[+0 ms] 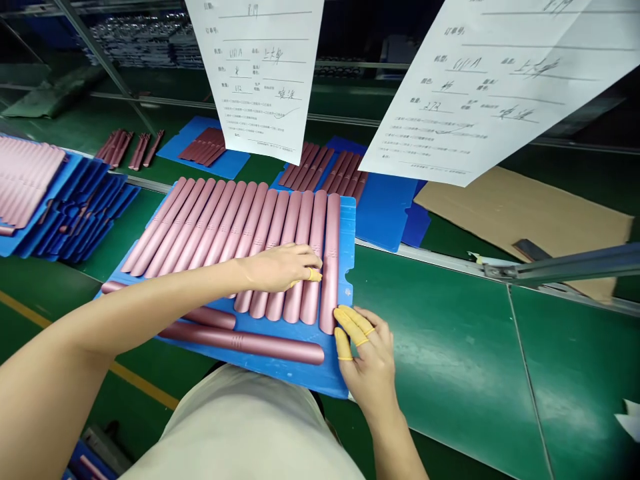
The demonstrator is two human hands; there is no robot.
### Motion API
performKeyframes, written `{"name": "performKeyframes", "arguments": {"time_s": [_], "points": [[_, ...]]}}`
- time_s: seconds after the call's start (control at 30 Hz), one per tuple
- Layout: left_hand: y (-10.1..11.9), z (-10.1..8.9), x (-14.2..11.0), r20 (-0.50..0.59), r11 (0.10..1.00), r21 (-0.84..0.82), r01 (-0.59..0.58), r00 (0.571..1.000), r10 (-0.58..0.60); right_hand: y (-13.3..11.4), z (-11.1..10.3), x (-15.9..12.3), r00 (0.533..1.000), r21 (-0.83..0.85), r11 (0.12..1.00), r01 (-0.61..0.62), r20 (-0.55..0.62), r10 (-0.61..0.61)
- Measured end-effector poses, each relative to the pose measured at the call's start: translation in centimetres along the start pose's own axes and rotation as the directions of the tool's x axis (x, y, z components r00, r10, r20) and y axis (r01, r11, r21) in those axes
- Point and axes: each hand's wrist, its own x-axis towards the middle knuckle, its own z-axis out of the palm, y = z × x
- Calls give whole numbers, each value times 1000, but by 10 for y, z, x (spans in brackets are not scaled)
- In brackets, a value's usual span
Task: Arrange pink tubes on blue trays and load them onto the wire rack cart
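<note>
A blue corrugated plastic tray [320, 373] lies on the green belt, holding a row of pink metal tubes [240, 233] side by side. My left hand [275, 267] lies across these tubes, its yellow finger cots curled down between them. My right hand [363, 353], also wearing finger cots, touches the near end of the rightmost tube [330, 267] with its fingertips, thumb beside them. Two more pink tubes lie crosswise at the tray's near edge; the longer one [245, 343] has grooves at its middle. My left forearm hides the shorter one [213, 318] in part.
Blue trays with more pink tubes [205, 147] stand beyond a metal rail [400, 250]. Slotted blue foam [75, 213] lies at the left. Two printed paper forms [255, 67] hang in front. A cardboard sheet [525, 220] lies at the right, under a grey metal bar [565, 267].
</note>
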Motion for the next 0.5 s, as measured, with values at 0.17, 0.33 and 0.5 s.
{"name": "performKeyframes", "arguments": {"time_s": [0.17,0.33,0.5], "points": [[-21,-21,24,-83,985,-89,151,984,-158,-1,-3,-1,999,49,998,38,13,-39],[-71,-35,74,-195,840,-207,502,820,-539,3,-2,-1,998,44,997,67,14,-68],[-105,-28,100,4,779,-213,589,798,-602,6,-3,-2,995,38,996,79,65,-81]]}}
